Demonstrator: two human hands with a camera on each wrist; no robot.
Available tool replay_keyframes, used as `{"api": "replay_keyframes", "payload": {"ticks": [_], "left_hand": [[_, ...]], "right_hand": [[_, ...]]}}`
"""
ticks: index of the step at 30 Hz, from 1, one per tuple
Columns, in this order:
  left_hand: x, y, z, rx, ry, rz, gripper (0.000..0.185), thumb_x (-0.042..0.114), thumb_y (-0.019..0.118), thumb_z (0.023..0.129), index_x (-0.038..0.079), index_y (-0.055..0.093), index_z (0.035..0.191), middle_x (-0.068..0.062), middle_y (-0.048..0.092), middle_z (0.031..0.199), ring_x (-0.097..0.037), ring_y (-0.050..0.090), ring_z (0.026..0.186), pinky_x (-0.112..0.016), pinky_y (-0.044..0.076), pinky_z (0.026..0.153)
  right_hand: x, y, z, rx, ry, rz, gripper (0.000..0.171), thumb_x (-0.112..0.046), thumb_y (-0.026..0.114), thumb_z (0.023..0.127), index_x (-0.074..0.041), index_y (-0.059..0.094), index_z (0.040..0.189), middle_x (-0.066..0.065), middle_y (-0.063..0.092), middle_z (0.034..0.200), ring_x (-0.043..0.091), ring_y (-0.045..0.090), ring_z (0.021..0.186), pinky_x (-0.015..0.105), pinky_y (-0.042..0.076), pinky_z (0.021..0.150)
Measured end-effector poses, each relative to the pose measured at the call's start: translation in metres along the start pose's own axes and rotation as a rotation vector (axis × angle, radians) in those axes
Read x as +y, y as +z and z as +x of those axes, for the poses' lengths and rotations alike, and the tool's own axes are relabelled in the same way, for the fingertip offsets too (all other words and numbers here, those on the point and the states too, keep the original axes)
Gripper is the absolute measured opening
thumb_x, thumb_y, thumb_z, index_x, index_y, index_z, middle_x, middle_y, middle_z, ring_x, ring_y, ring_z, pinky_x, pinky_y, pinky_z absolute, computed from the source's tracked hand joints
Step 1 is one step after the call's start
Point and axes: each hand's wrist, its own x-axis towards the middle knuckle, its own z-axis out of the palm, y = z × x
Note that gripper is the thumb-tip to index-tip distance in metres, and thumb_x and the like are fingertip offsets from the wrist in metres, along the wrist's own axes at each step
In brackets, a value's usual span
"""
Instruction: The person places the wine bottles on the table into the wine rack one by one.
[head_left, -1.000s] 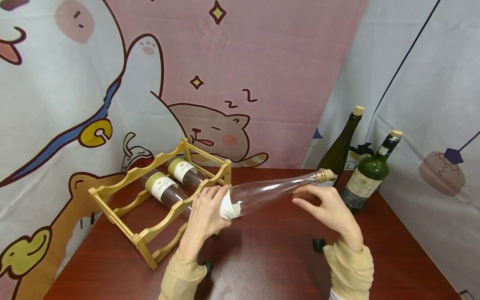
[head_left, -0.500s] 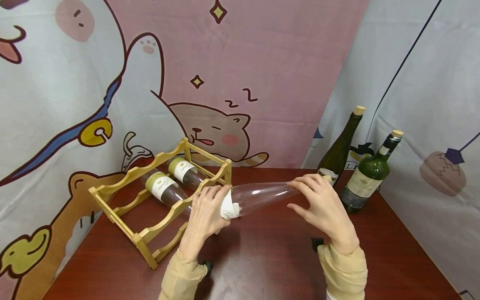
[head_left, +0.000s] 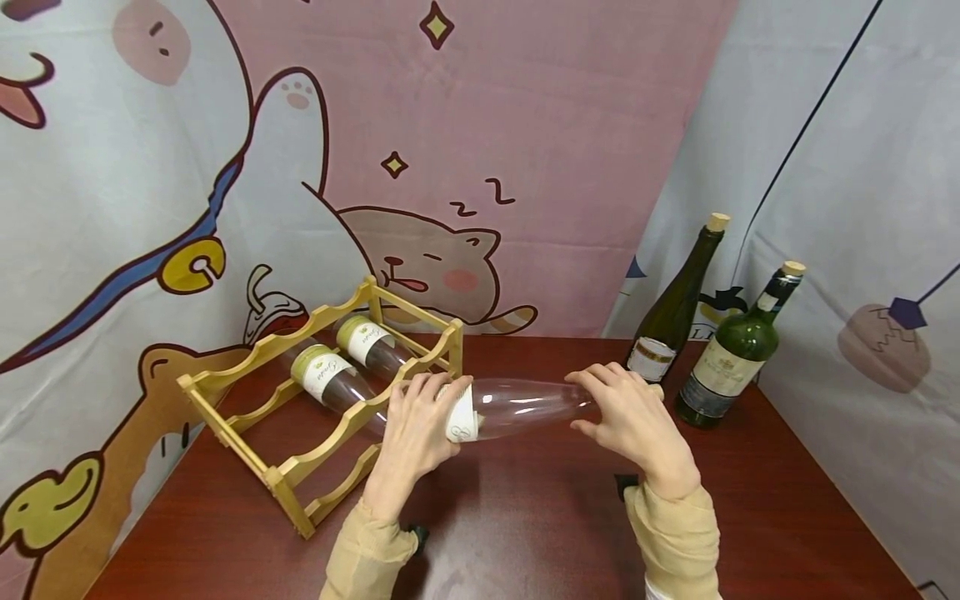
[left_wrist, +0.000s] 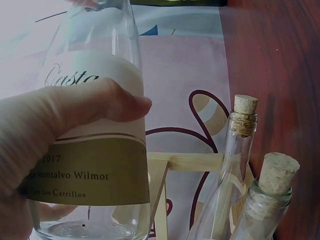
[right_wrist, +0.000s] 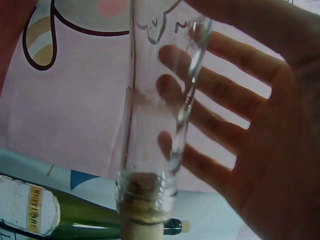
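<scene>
Here both hands (head_left: 420, 425) clasp an empty clear bottle (head_left: 517, 406) beside the two-bottle rack (head_left: 300, 417).

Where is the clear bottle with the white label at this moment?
In the head view the clear bottle lies level above the table, held between the left hand at its labelled base and the right hand at its neck, just right of the wooden rack.
</scene>
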Motion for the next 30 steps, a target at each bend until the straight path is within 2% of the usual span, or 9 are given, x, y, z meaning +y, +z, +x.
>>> {"api": "replay_keyframes", "payload": {"ticks": [2,5,10,14,18,22,24,30], "left_hand": [[0.0,0.001,0.0,0.008,0.011,0.006,0.094,0.027,0.091,0.03,0.024,0.06,0.119,-0.004,0.066,0.106,-0.025,0.059,0.097,-0.044,0.044,0.081],[0.0,0.001,0.001,0.016,0.029,0.01,0.093,0.025,0.09,0.031,0.024,0.06,0.119,-0.004,0.066,0.106,-0.025,0.059,0.097,-0.044,0.044,0.082],[0.001,0.002,0.002,0.03,0.059,0.021,0.09,0.024,0.089,0.034,0.024,0.06,0.119,-0.005,0.066,0.105,-0.025,0.059,0.096,-0.044,0.043,0.083],[0.001,0.003,0.002,0.043,0.081,0.028,0.089,0.025,0.089,0.034,0.025,0.06,0.119,-0.005,0.065,0.105,-0.025,0.058,0.096,-0.043,0.042,0.083],[0.001,0.002,0.002,0.048,0.099,0.046,0.09,0.026,0.089,0.034,0.025,0.06,0.119,-0.004,0.065,0.106,-0.025,0.058,0.097,-0.043,0.042,0.084],[0.001,0.002,0.002,0.044,0.109,0.055,0.09,0.025,0.089,0.034,0.025,0.06,0.119,-0.004,0.065,0.106,-0.025,0.059,0.098,-0.043,0.042,0.085],[0.001,0.001,0.002,0.042,0.113,0.054,0.089,0.025,0.089,0.034,0.025,0.06,0.119,-0.004,0.065,0.106,-0.025,0.059,0.098,-0.042,0.042,0.085],[0.002,0.002,0.003,0.036,0.125,0.065,0.088,0.023,0.088,0.034,0.025,0.06,0.118,-0.004,0.065,0.105,-0.025,0.059,0.097,-0.041,0.042,0.085]], "right_hand": [[0.001,0.002,0.0,-0.027,0.003,0.006,0.052,-0.024,0.085,0.061,-0.017,0.064,0.108,0.0,0.067,0.098,0.023,0.059,0.091,0.039,0.044,0.064],[0.003,0.006,0.0,-0.058,-0.009,0.02,0.049,-0.021,0.085,0.06,-0.015,0.065,0.104,-0.003,0.065,0.088,0.02,0.06,0.086,0.037,0.046,0.074],[0.005,0.009,0.001,-0.127,0.045,0.043,0.043,-0.021,0.085,0.06,-0.019,0.063,0.097,-0.009,0.06,0.076,0.011,0.057,0.069,0.028,0.041,0.058],[0.005,0.01,0.002,-0.217,0.11,0.072,0.035,-0.022,0.082,0.062,-0.021,0.06,0.088,-0.013,0.055,0.068,0.007,0.051,0.062,0.028,0.036,0.053],[0.006,0.011,0.004,-0.323,0.175,0.093,0.028,-0.021,0.079,0.064,-0.022,0.055,0.077,-0.01,0.052,0.063,0.009,0.046,0.058,0.032,0.033,0.049],[0.005,0.012,0.004,-0.399,0.225,0.107,0.027,-0.02,0.078,0.065,-0.022,0.051,0.073,-0.007,0.051,0.062,0.012,0.046,0.057,0.034,0.032,0.049],[0.005,0.013,0.004,-0.424,0.251,0.111,0.029,-0.021,0.078,0.066,-0.023,0.05,0.073,-0.007,0.051,0.063,0.014,0.046,0.058,0.036,0.031,0.049],[0.007,0.019,0.005,-0.445,0.241,0.089,0.027,-0.022,0.077,0.064,-0.023,0.051,0.071,-0.007,0.052,0.062,0.013,0.048,0.057,0.034,0.033,0.051]]}}
